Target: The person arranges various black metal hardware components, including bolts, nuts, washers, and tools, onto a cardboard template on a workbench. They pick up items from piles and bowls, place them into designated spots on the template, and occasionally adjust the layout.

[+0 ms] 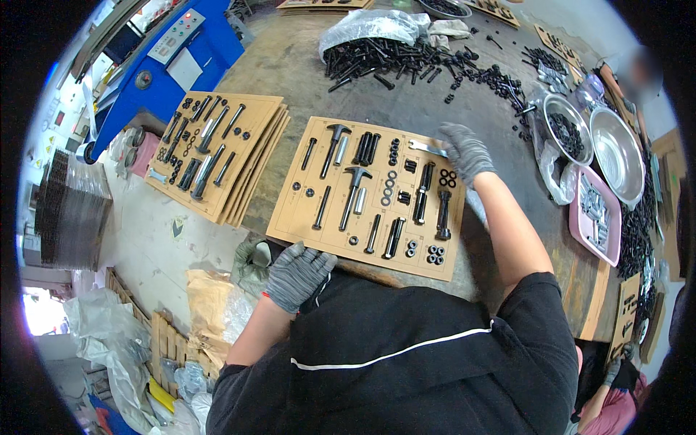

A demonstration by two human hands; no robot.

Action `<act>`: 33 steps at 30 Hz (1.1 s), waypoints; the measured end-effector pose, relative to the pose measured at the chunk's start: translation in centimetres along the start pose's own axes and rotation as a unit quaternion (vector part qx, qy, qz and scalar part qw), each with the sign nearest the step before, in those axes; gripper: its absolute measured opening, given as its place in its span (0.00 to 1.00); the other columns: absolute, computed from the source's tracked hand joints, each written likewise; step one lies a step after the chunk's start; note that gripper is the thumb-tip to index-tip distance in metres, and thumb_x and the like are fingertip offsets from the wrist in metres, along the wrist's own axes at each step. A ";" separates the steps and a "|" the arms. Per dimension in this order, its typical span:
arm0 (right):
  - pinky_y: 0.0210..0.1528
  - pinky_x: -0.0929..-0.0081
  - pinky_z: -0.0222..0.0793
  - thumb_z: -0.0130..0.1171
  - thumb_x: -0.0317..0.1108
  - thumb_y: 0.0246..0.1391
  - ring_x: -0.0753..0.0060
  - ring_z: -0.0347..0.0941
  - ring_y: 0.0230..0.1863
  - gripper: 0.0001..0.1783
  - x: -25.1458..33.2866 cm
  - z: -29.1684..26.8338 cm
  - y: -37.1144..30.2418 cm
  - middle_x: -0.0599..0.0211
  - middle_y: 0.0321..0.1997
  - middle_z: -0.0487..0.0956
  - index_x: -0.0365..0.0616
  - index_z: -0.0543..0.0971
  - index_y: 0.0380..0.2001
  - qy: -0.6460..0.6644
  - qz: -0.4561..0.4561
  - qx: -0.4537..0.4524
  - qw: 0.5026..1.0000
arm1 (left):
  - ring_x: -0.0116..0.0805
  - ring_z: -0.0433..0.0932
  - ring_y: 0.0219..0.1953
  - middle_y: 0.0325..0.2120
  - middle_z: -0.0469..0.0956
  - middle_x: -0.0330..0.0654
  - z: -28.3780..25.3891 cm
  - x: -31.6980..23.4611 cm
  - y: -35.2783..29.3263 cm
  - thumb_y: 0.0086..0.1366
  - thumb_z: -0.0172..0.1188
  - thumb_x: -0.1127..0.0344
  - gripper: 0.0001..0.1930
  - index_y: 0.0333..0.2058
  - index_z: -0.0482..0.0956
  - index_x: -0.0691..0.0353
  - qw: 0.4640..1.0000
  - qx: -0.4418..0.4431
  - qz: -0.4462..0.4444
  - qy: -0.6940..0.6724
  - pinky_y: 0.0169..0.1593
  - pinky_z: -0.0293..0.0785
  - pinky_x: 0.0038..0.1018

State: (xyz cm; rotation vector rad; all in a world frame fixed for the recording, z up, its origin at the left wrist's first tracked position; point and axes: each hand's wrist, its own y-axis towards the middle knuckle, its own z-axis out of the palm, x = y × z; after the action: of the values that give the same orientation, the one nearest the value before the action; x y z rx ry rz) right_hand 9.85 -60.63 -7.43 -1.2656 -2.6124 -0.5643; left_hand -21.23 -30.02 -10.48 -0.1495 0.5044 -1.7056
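A cardboard sheet (341, 246) lies before me on the table, with black bolts, nuts, rings, silver sleeves and two T-headed bolts (337, 151) laid out over it in groups. My right hand (470, 154), in a grey striped glove, is at the sheet's far right corner. Its fingers are bent over one end of a silver open-end wrench (428, 148), whose jaw points left. My left hand (299, 275), gloved alike, rests at the near left edge with fingers stretched out and nothing visible in them.
Left of it stands a stack of similar loaded cardboard sheets (210, 156). Loose black bolts (384, 58) spill from a plastic bag at the back. Metal bowls (616, 156) and a pink tray (616, 246) of silver parts stand right. Another person's gloved hand (613, 370) shows at lower right.
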 end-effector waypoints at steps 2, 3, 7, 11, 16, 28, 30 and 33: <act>0.63 0.66 0.59 0.49 0.31 0.57 0.53 0.60 0.64 0.18 1.7 1.7 2.3 0.64 0.59 0.71 0.50 0.72 0.52 -0.045 -0.077 0.038 0.995 | 0.44 0.71 0.53 0.49 0.74 0.48 -0.1 0.3 -0.3 0.65 0.48 0.62 0.18 0.52 0.69 0.61 1.000 0.019 0.008 -0.010 0.60 0.65 0.44; 0.64 0.65 0.56 0.48 0.31 0.57 0.53 0.56 0.66 0.20 2.1 2.6 2.9 0.69 0.61 0.69 0.55 0.71 0.54 -0.019 -0.127 0.078 0.989 | 0.42 0.70 0.54 0.50 0.74 0.46 -0.8 0.4 -0.3 0.66 0.46 0.61 0.18 0.51 0.70 0.60 0.999 0.032 0.011 0.009 0.60 0.64 0.42; 0.67 0.57 0.47 0.48 0.36 0.59 0.54 0.49 0.69 0.22 4.4 3.4 4.1 0.76 0.66 0.64 0.59 0.68 0.58 -0.087 -0.121 0.192 0.970 | 0.31 0.66 0.58 0.52 0.73 0.37 -2.2 0.1 -0.1 0.67 0.42 0.56 0.17 0.50 0.72 0.52 0.990 0.112 0.013 0.089 0.62 0.60 0.36; 0.67 0.54 0.45 0.48 0.38 0.59 0.55 0.48 0.70 0.22 3.9 4.0 3.7 0.77 0.66 0.62 0.59 0.69 0.57 -0.110 -0.127 0.196 0.966 | 0.41 0.71 0.52 0.47 0.75 0.42 -2.3 0.8 -0.2 0.67 0.40 0.57 0.17 0.45 0.72 0.60 0.993 0.108 0.039 0.014 0.60 0.64 0.41; 0.67 0.53 0.44 0.48 0.38 0.58 0.57 0.48 0.70 0.22 4.6 3.5 3.3 0.76 0.66 0.63 0.58 0.69 0.57 -0.122 -0.122 0.198 0.965 | 0.26 0.65 0.59 0.53 0.72 0.31 -3.0 -0.1 0.1 0.66 0.42 0.53 0.17 0.48 0.74 0.48 0.983 0.157 0.003 0.096 0.63 0.57 0.34; 0.59 0.62 0.62 0.45 0.38 0.59 0.50 0.68 0.57 0.22 1.3 -0.2 3.2 0.54 0.55 0.73 0.47 0.70 0.56 -0.085 0.151 0.185 0.967 | 0.48 0.72 0.51 0.49 0.74 0.48 -3.3 0.0 -0.1 0.66 0.46 0.57 0.18 0.49 0.72 0.61 0.997 0.053 -0.008 -0.059 0.60 0.63 0.46; 0.58 0.63 0.62 0.45 0.39 0.60 0.50 0.68 0.56 0.21 -1.1 0.5 1.6 0.53 0.54 0.74 0.47 0.71 0.55 -0.013 0.147 0.137 0.980 | 0.50 0.73 0.51 0.49 0.74 0.50 -2.4 0.2 0.1 0.64 0.50 0.60 0.17 0.48 0.71 0.63 0.997 0.048 -0.014 -0.052 0.60 0.63 0.48; 0.57 0.65 0.63 0.46 0.40 0.60 0.52 0.70 0.55 0.20 -1.6 0.9 1.8 0.53 0.53 0.75 0.47 0.73 0.54 0.043 0.155 0.128 0.979 | 0.49 0.73 0.51 0.49 0.73 0.51 0.4 0.2 0.3 0.62 0.54 0.64 0.18 0.50 0.70 0.64 1.000 -0.003 -0.020 0.022 0.59 0.65 0.48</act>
State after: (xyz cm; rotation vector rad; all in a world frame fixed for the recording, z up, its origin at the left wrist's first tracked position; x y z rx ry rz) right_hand 12.25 -60.37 -8.30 -1.4804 -2.2643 -0.2155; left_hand -20.85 -30.33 -10.24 -0.1266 0.5430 -1.7500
